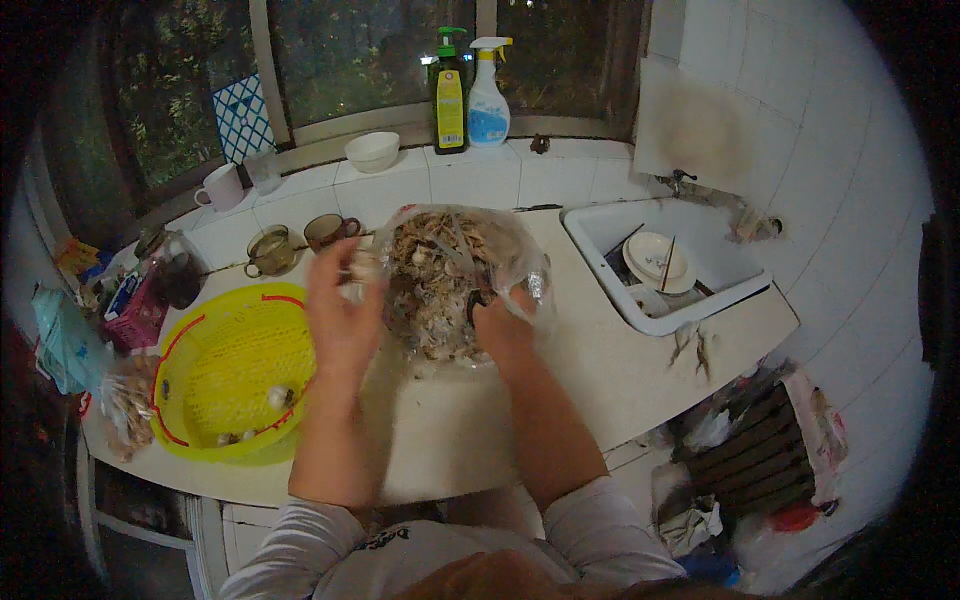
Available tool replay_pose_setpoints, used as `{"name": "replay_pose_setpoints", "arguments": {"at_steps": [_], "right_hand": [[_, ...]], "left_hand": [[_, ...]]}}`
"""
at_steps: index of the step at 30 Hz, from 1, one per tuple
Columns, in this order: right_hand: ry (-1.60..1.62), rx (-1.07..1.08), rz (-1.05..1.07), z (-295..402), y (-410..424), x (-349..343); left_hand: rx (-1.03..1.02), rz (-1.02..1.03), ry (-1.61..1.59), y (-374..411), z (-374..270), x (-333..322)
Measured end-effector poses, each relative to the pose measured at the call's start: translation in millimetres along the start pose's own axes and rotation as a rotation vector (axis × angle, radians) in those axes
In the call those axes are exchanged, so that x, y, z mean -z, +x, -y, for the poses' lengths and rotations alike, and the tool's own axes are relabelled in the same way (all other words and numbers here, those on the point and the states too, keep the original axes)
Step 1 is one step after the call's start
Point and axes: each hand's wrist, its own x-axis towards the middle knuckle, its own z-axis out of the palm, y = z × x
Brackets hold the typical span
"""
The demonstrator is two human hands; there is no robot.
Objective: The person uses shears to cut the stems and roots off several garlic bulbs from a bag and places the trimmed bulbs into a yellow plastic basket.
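A clear plastic bag (442, 300) full of garlic peelings, stalks and some whitish bulbs lies on the counter before me. My right hand (506, 322) is at the bag's right side, its fingers closed around a dark-handled tool (477, 300) whose other end is hidden. Blurred by motion, my left hand (345, 307) is raised at the bag's left edge, with a pale garlic bulb (361, 268) between thumb and fingers. Left of that hand sits a yellow plastic basket (225, 375) with red marks on its rim; a garlic bulb (280, 397) and several smaller pieces lie inside.
A white sink (592, 277) with plates (658, 261) and chopsticks is at the right. Glass cups (271, 251) stand behind the basket. On the tiled ledge are a white bowl (373, 152), a pump bottle (450, 105) and a spray bottle (488, 105). A pink basket (139, 315) stands far left.
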Motion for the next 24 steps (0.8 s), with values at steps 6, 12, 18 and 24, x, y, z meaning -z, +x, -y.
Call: {"name": "replay_pose_setpoints", "arguments": {"at_steps": [6,12,18,24], "right_hand": [[0.205,-0.269,0.134,9,6,17],[0.409,-0.342,0.146,12,3,18],[0.333,-0.310,0.135,3,9,28],[0.084,-0.270,0.377,-7,16,18]], "left_hand": [[0.324,0.287,0.744,-3,1,85],[0.323,0.483,0.994,-33,22,119],[0.006,0.654,0.294,-43,-29,15],[-0.086,0.757,0.452,-46,25,-60]]}}
